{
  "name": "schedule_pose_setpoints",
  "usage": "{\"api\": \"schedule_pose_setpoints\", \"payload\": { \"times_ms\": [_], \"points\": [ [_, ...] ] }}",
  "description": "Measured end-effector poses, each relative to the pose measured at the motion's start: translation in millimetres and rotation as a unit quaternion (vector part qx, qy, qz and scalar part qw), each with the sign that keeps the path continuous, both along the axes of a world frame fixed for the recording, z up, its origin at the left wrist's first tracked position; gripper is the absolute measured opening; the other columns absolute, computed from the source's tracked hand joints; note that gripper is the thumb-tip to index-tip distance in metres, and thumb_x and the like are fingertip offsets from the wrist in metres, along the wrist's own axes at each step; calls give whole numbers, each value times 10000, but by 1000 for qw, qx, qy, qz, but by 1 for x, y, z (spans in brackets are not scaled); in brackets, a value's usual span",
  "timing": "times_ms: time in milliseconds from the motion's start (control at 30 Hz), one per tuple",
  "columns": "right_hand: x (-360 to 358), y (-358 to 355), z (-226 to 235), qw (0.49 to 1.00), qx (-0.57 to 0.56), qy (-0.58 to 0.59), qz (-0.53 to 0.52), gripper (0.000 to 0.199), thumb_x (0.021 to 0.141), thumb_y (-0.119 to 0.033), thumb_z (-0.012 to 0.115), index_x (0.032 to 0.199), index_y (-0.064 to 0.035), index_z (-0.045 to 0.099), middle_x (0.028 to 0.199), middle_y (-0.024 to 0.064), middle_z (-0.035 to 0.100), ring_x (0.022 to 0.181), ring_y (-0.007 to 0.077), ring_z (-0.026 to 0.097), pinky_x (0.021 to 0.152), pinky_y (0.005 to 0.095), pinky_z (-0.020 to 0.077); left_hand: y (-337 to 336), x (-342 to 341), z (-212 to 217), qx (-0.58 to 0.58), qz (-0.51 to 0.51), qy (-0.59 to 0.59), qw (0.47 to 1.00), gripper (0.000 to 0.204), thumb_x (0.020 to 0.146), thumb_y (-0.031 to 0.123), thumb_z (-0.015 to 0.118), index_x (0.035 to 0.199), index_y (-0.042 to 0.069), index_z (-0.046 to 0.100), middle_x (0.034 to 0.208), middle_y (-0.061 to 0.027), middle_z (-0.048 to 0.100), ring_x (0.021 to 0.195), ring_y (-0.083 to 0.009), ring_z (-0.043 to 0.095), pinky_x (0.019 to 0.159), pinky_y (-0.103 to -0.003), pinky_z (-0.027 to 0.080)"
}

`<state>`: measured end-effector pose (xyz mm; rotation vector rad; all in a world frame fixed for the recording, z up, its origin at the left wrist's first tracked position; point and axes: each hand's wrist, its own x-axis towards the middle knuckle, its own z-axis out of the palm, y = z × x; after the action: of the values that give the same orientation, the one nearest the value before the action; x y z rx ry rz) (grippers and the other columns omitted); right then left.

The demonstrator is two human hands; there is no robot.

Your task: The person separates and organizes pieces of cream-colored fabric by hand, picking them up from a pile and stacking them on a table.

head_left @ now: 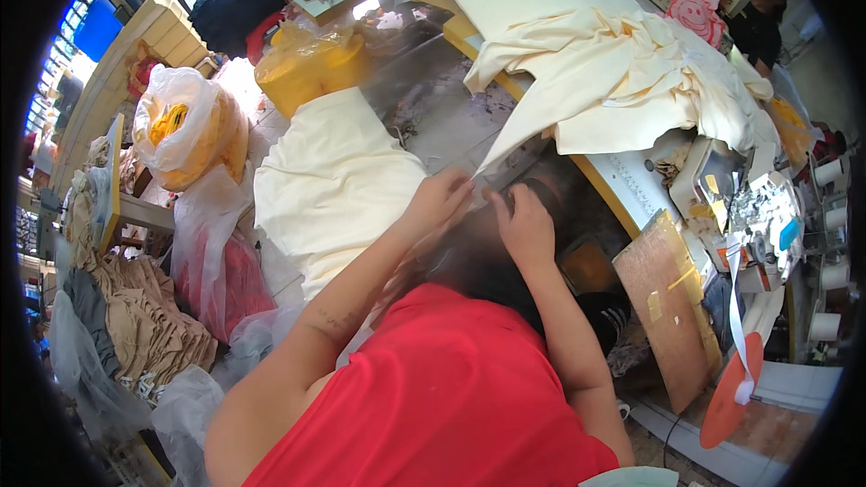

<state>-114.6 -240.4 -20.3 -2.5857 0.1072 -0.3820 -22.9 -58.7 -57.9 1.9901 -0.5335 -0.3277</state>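
Pinching: left hand (440,204), on the drawn-out corner of the cream cloth (622,81).
Right hand (527,225): half-curled just beside — I cannot tell from here whether it holds anything.
Cloth: heaped along the near edge of the table (621,184) — corner past it.

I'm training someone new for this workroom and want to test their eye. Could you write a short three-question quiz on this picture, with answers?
1. True or false: the cream cloth on the table tapers to a point by the left hand.
2. What colour is the round disc at lower right? A blue, B orange-red, C green.
3. Fill in: the open whitish plastic bag stands to the person's ____.

Key: 1 true; 2 B; 3 left.
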Motion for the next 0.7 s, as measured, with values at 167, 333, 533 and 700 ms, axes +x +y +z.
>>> {"api": "schedule_pose_setpoints", "payload": {
  "times_ms": [167, 333, 533, 700],
  "points": [
    [-18, -7, -34, 985, 119, 123, -7, 216, 931, -172, 636, 1027, 10, 570, 922, 255, 672, 908, 478, 643, 736, 542, 516, 16, -25, -8, -111, 47, 105, 987, 234, 1027, 202, 555, 1014, -13, 647, 717, -52, 623, 622, -143, 569, 618, -298, 495],
    [-8, 24, -8, 990, 101, 37, 89, 181, 953, -155, 607, 904, -6, 517, 912, 216, 609, 846, 438, 627, 706, 509, 510, 27, -28, 0, -210, 39, 198, 957, 256, 1028, 239, 567, 933, 21, 663, 793, 35, 578, 752, -63, 483, 689, -236, 405],
    [12, 36, -23, 988, 6, -85, 129, 148, 952, -164, 592, 872, -51, 541, 822, 144, 582, 763, 350, 624, 646, 443, 525, 28, -30, 0, -191, 44, 192, 962, 234, 1022, 214, 574, 918, 20, 654, 800, 28, 599, 768, -59, 498, 695, -247, 419],
    [22, 37, -29, 979, -60, -100, 165, 122, 922, -143, 610, 856, -65, 544, 804, 125, 573, 753, 323, 627, 639, 424, 529, 32, -27, -4, -120, 21, 159, 980, 269, 1010, 242, 581, 921, -1, 652, 738, -2, 605, 685, -63, 510, 618, -259, 436]
  ]
}}
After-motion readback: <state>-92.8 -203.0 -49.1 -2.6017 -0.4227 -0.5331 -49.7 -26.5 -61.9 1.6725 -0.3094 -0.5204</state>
